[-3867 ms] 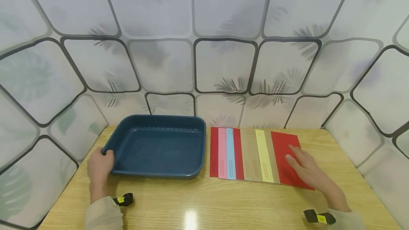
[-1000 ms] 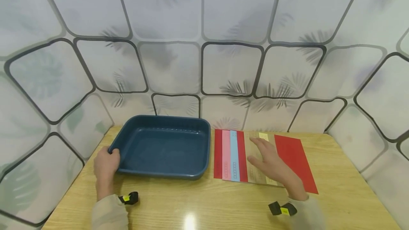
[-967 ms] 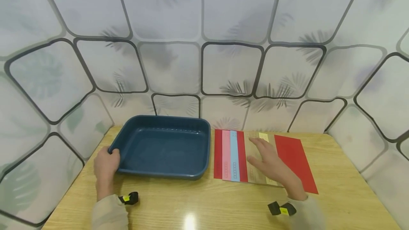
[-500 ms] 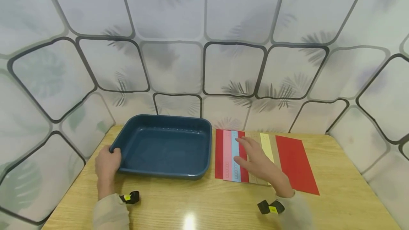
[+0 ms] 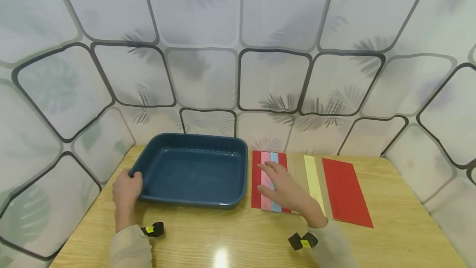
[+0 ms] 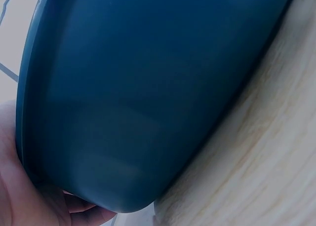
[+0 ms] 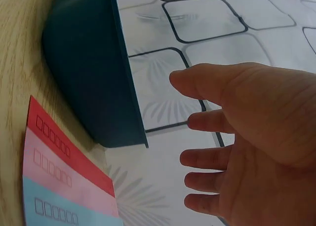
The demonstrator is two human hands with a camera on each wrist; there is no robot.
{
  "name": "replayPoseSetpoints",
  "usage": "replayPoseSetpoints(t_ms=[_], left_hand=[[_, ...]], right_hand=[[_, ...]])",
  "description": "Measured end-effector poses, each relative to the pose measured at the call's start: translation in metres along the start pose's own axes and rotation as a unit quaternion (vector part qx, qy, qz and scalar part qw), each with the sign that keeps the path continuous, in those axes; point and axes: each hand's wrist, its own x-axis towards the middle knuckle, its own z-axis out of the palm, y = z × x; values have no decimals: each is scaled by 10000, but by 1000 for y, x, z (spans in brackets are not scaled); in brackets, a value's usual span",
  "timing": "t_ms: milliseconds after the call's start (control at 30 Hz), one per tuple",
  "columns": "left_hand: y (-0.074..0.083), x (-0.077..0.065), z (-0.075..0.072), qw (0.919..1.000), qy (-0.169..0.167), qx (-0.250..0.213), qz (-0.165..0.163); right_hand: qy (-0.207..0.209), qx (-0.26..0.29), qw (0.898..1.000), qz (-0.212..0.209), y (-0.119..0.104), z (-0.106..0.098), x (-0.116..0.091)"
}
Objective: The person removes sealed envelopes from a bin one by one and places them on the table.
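My left hand (image 5: 127, 188) grips the left rim of a dark blue rectangular tray (image 5: 193, 177), thumb over the edge. In the left wrist view its fingers (image 6: 91, 217) curl under the tray's outer wall (image 6: 118, 137). My right hand (image 5: 284, 187) hovers above a fanned row of envelopes, fingers spread and holding nothing. The row runs from a red envelope (image 5: 256, 181) through pink, light blue, red and tan to a yellow envelope (image 5: 312, 175). A larger red envelope (image 5: 347, 191) lies at the right end. In the right wrist view a pink envelope (image 7: 49, 159) shows small printed boxes.
The wooden table (image 5: 186, 239) carries the tray on the left and the envelopes on the right, with a narrow gap between them. A patterned curtain (image 5: 275, 82) encloses the back and both sides.
My right hand has moved left, from over the large red envelope to over the pink and blue ones. The left hand keeps its grip; the view has shifted slightly.
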Motion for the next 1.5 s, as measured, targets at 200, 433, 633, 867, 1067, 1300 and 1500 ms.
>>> replayPoseSetpoints(t_ms=[200, 433, 633, 867, 1067, 1300, 1500], left_hand=[[0, -2, -1, 10000, 1, -20, -39], [-1, -1, 1, 10000, 14, -33, -51], [-1, -1, 2, 10000, 76, -6, -33], [-2, 0, 2, 10000, 33, 12, -80], [-3, 0, 2, 9999, 95, -18, -65], [-2, 1, 3, 9999, 153, -25, -49], [-1, 1, 3, 9997, 228, -47, -20]], right_hand=[[-125, 98, 9998, -149, -15, 10, 11], [-418, 64, 9979, -482, -29, 21, 21], [-673, -133, 9956, -634, -38, 31, 30], [-913, -494, 9909, -852, -49, 43, 38], [-1067, -669, 9854, -1145, -60, 48, 48], [-1227, -600, 9847, -1080, -63, 57, 60], [-1396, -509, 9849, -891, -66, 64, 69]])
